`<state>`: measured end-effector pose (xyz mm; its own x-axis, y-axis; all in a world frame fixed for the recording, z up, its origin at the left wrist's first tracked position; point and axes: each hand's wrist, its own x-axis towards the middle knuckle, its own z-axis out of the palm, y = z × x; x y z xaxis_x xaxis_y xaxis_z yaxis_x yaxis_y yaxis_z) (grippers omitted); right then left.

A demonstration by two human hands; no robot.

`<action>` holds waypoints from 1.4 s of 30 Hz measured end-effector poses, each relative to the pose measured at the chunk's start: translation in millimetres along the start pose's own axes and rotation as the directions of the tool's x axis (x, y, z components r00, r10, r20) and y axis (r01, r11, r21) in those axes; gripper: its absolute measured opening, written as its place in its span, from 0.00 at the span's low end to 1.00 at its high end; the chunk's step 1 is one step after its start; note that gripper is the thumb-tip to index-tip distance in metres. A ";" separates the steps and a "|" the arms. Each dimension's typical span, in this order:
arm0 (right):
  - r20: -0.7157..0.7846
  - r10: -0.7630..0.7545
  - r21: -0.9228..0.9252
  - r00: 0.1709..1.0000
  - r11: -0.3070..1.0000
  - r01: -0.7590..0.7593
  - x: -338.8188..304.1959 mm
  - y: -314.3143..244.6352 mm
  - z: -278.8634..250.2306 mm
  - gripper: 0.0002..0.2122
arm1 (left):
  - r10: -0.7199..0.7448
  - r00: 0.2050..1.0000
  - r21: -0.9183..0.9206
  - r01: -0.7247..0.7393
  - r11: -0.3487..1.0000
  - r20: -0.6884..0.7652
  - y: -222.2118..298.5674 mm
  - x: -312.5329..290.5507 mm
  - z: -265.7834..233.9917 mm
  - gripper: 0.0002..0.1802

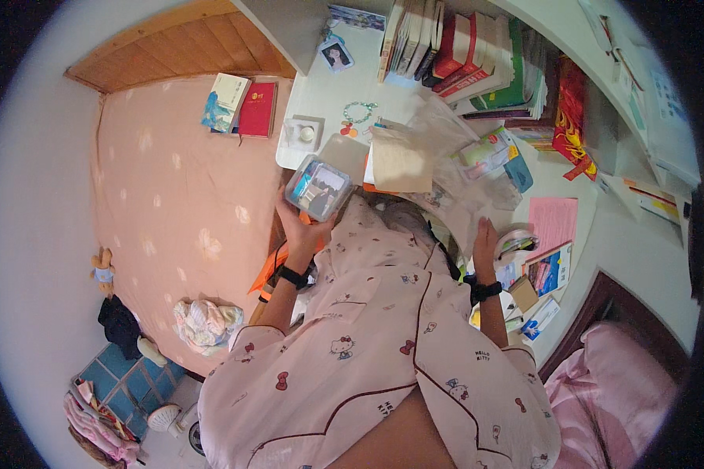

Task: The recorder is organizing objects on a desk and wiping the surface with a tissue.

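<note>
My left hand (pixel 296 227) is closed around the lower left side of a clear plastic box (pixel 321 187), raised off the desk's front edge. Through its lid show a dark-and-light picture and some blue; the rest of its contents I cannot make out. Over on the right, my right hand (pixel 485 244) is held edge-on with its fingers stretched out, and nothing shows in it. Just beyond those fingers lies a crumpled clear plastic bag (pixel 469 199). A cream sheet or pouch (pixel 401 159) with an orange edge rests between the box and the bag.
The white desk (pixel 328 94) carries a row of books (pixel 465 59), a beaded bracelet (pixel 360 111), a small white dish (pixel 302 134), a photo card (pixel 336 55) and a pink sheet (pixel 553 225). Leftward is a bed (pixel 156 172) with a red notebook (pixel 257 109) and a bundled cloth (pixel 205 324).
</note>
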<state>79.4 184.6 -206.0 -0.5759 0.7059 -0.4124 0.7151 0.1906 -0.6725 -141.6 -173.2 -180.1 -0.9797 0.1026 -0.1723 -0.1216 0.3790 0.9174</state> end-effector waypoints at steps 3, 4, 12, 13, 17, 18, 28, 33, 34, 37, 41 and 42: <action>-0.007 -0.043 0.038 0.999 0.998 0.044 -1.4 -39.6 -4.4 0.29 | 0.116 0.993 0.050 -0.115 0.992 -0.001 -4.2 8.3 8.8 0.61; 0.025 -0.031 0.086 0.999 0.996 0.029 -1.9 -47.2 -5.4 0.28 | 0.107 0.994 0.075 -0.107 0.991 0.016 2.3 10.5 15.1 0.60; -0.060 -0.046 0.112 0.997 0.992 0.052 -3.8 -30.1 3.0 0.25 | 0.118 0.992 0.073 -0.115 0.991 -0.041 -20.3 21.5 46.4 0.57; -0.089 -0.085 0.110 0.992 0.989 0.095 -2.0 -20.3 5.0 0.25 | 0.090 0.992 0.051 -0.086 0.995 -0.088 -21.5 23.3 50.5 0.56; -0.004 0.055 0.080 0.998 0.995 -0.055 -22.4 -49.7 -2.5 0.24 | 0.152 0.983 0.113 -0.140 0.984 -0.100 -43.8 30.7 55.9 0.54; -0.066 -0.056 0.057 0.996 0.997 0.060 -20.6 -28.9 0.4 0.24 | 0.152 0.984 0.090 -0.144 0.985 -0.089 -48.9 33.9 59.6 0.52; -0.358 -0.113 -0.109 0.927 0.991 0.078 52.0 81.2 -10.6 0.21 | 0.151 0.988 0.060 -0.150 0.987 -0.016 -58.4 40.4 74.6 0.68; -0.325 -0.230 -0.396 0.917 0.914 0.089 72.8 64.7 -7.2 0.20 | 0.202 0.979 0.106 -0.200 0.974 -0.012 -65.6 44.8 76.9 0.72; -0.381 -0.361 -0.445 0.851 0.879 0.174 70.4 36.5 2.2 0.23 | 0.172 0.985 0.080 -0.170 0.982 -0.017 -64.7 42.2 74.5 0.71; -0.111 -0.545 -0.352 0.831 0.804 0.480 35.5 -86.6 21.6 0.30 | -0.151 0.989 -0.316 0.145 0.938 0.007 5.4 37.0 64.8 0.71; 0.202 -0.746 -0.241 0.635 0.590 0.770 26.4 -164.3 74.0 0.31 | -0.351 0.935 -0.632 0.303 0.713 0.052 6.6 35.8 66.9 0.65; 0.301 -0.746 -0.292 0.594 0.521 0.802 29.2 -170.1 87.3 0.30 | -0.359 0.932 -0.640 0.301 0.707 0.042 -13.5 35.6 69.5 0.65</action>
<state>-93.7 113.2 -157.3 -0.9949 0.0714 0.0715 0.0261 0.8649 -0.5012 -163.7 -110.8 -223.5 -0.8630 -0.0018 -0.5052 -0.4832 -0.2893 0.8263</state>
